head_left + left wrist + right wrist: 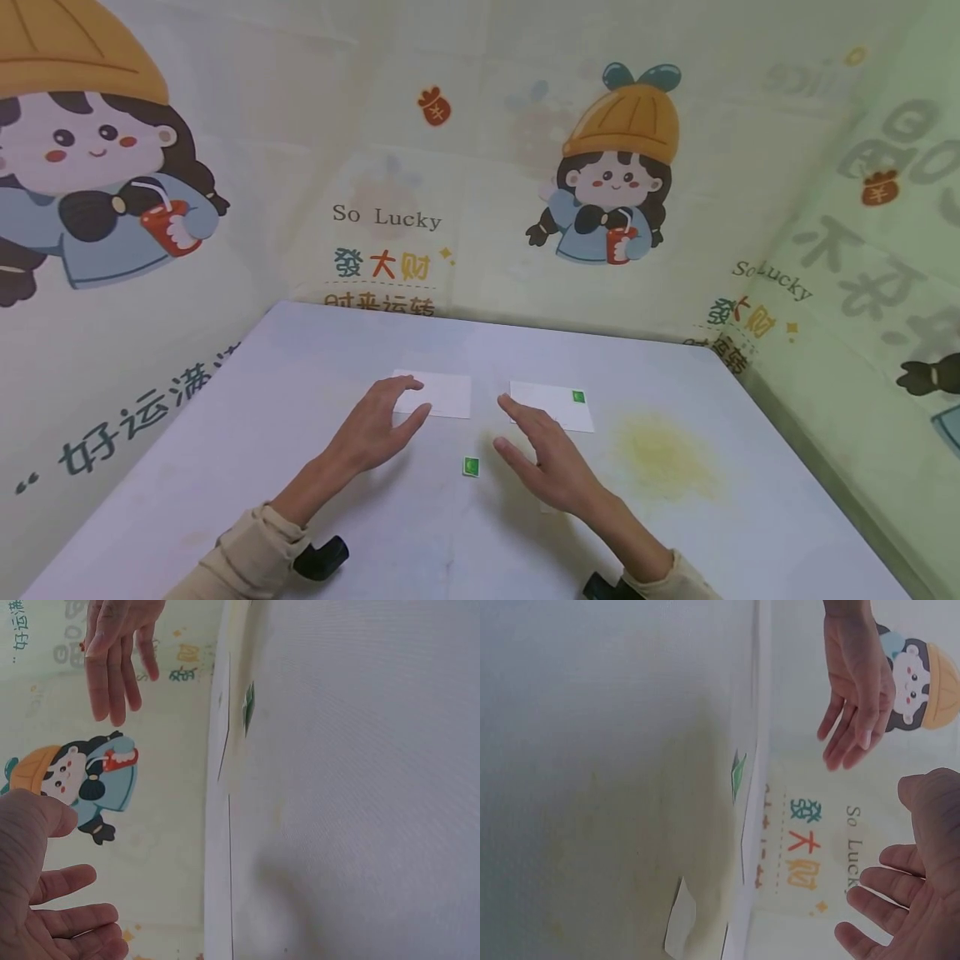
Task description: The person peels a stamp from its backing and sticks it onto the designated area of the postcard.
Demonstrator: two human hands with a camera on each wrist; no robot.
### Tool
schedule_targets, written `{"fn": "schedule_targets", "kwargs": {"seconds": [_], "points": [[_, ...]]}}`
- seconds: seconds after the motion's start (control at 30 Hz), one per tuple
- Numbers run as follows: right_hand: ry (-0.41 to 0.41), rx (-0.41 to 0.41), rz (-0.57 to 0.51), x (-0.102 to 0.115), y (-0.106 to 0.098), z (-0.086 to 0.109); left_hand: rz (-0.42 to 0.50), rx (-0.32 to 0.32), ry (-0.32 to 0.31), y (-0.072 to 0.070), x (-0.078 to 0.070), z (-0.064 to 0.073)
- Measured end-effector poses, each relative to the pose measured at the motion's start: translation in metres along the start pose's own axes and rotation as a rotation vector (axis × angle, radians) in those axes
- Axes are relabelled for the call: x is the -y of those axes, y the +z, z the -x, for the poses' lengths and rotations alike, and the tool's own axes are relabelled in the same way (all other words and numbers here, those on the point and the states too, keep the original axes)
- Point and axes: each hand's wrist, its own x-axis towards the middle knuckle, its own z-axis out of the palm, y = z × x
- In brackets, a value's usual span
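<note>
Both hands hover over the white table, fingers extended and holding nothing. My left hand (378, 425) overlaps the left end of a blank white card (450, 397) in the head view. The right hand (555, 462) reaches in from the other side, its fingertips near a second white card (543, 392), which bears a green stamp (578, 397) in its upper right corner. Between the hands lies a loose green stamp (471, 467) with a pale border; in the right wrist view this stamp (737, 778) looks slightly curled up from the table.
A small white paper piece (680, 919) lies on the table beneath the right hand, mostly hidden in the head view. A yellowish stain (663, 454) marks the table (750, 517) at right. Printed cloth walls (487, 167) with cartoon figures stand behind and beside it.
</note>
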Motion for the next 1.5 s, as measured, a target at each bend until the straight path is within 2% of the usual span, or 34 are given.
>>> {"fn": "schedule_targets", "kwargs": {"seconds": [0.33,0.67,1.1,1.5], "points": [[-0.02,0.025,-0.014,0.006,0.005,-0.001,-0.012,-0.008,-0.027,-0.003,0.008,0.002],[-0.021,0.044,-0.021,0.008,0.014,-0.001,-0.009,0.009,-0.07,-0.005,0.017,0.002],[-0.009,0.079,-0.015,0.011,0.018,-0.004,-0.029,0.024,-0.053,-0.007,0.027,-0.002],[-0.003,0.093,-0.039,0.005,0.02,-0.007,-0.062,0.052,-0.098,-0.005,0.031,-0.006]]}}
